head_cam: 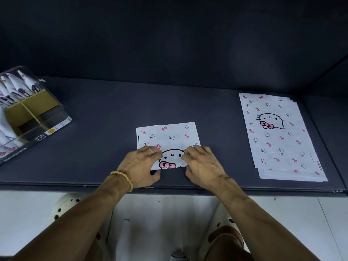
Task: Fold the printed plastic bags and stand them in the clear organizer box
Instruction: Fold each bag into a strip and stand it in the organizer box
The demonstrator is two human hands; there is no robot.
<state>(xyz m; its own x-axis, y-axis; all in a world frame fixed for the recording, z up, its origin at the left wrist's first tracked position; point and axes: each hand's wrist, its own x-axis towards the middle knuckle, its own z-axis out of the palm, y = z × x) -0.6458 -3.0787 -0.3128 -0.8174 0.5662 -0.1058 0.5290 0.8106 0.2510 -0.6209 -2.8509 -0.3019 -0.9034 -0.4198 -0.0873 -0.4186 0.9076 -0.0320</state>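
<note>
A white plastic bag printed with cat faces and pink bows (167, 135) lies folded on the dark table in the middle. My left hand (140, 163) rests on its near left part, fingers spread flat, thumb at the near edge. On the bag's near right part my right hand (200, 162) has its fingertips pinching the plastic beside the big cat face. At the far left stands the clear organizer box (47, 121), with folded bags (13, 91) upright in its back compartments.
A stack of flat printed bags (278, 136) lies at the right of the table. The table's front edge (75, 185) runs just below my wrists. A dark wall rises behind the table. White shoes and floor show below.
</note>
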